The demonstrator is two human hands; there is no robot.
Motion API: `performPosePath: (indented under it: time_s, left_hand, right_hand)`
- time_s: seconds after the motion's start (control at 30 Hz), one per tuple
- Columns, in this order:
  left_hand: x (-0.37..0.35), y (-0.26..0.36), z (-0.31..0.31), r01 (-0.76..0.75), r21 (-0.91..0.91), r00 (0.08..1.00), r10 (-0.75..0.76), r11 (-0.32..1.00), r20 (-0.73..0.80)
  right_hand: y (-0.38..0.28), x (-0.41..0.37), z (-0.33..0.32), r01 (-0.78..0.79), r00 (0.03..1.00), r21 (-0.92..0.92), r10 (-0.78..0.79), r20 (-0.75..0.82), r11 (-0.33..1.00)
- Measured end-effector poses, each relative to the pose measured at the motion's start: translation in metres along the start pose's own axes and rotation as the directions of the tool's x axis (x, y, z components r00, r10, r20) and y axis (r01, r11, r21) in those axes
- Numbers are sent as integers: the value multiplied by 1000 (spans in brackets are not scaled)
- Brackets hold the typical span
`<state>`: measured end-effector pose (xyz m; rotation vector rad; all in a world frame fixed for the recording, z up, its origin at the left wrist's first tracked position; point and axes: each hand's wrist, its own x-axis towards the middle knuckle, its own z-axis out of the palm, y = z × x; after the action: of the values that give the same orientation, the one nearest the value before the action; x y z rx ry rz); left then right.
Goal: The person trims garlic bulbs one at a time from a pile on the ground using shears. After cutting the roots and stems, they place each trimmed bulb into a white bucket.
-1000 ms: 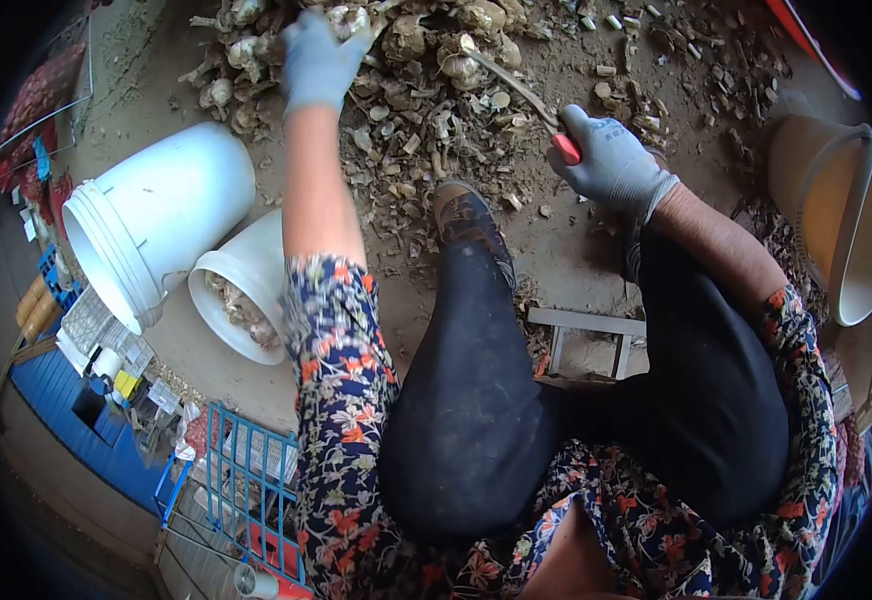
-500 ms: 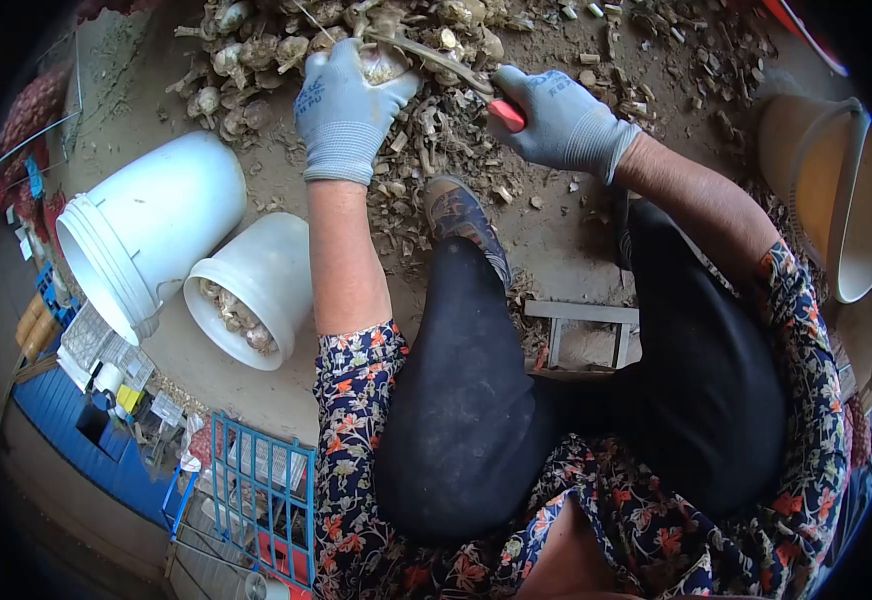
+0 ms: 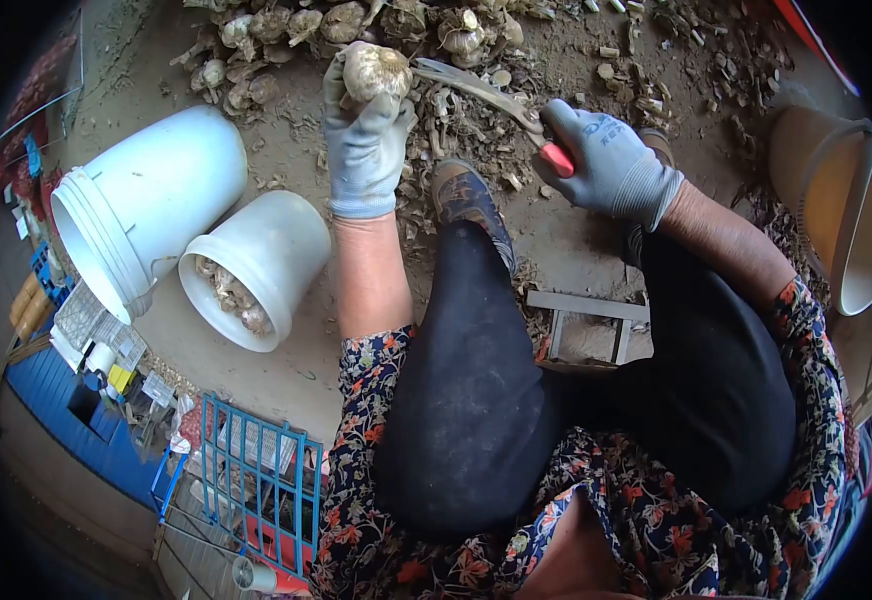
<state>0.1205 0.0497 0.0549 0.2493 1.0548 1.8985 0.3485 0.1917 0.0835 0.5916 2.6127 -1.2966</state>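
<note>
My left hand, in a grey-white coated glove, is closed around a garlic bulb and holds it raised, its root side facing me. In my gloved right hand is a pair of shears with a red handle. Their long metal blades point left, and the tips come close to the bulb without clearly touching it. Beyond both hands lies a heap of garlic bulbs, some with stalks. Cut stalk pieces and dry scraps are strewn over the ground around them.
To the left, a large white bucket lies on its side. Beside it a smaller white bucket is tipped over with garlic inside. A beige bucket stands at the right. A blue metal rack is at lower left, a metal frame between my legs.
My left hand has turned over and lifted the garlic bulb clear of the heap, its stalk no longer visible. My right hand has moved right and down with the shears.
</note>
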Motion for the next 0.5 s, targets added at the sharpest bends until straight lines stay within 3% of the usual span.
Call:
performPosePath:
  time_s: [0.07, 0.13, 0.2, 0.33, 0.47, 0.5]
  left_hand:
    - [-7, 5, 7, 0, 79, 998, -5, 997, 66]
    - [-9, 7, 26, -28, 94, 1000, 26, 995, 17]
    - [-7, 11, 30, 33, 314, 995, -62, 949, 83]
    - [-15, 17, 44, 95, 560, 993, -121, 823, 9]
    - [-18, 15, 40, 65, 650, 994, -108, 757, 26]
    - [-17, 15, 37, 71, 650, 993, -113, 757, 23]
  right_hand:
    - [-2, 1, -1, 16, 1000, -32, -16, -24, 999]
    - [-4, 3, -3, 23, 995, -170, -39, -88, 985]
    - [-7, 5, -8, 20, 994, -243, -45, -96, 970]
    - [-5, 9, -11, 31, 990, -428, -87, -112, 903]
    - [0, 10, -7, 89, 968, -492, -192, -161, 866]
    - [-4, 9, -10, 71, 980, -515, -155, -121, 854]
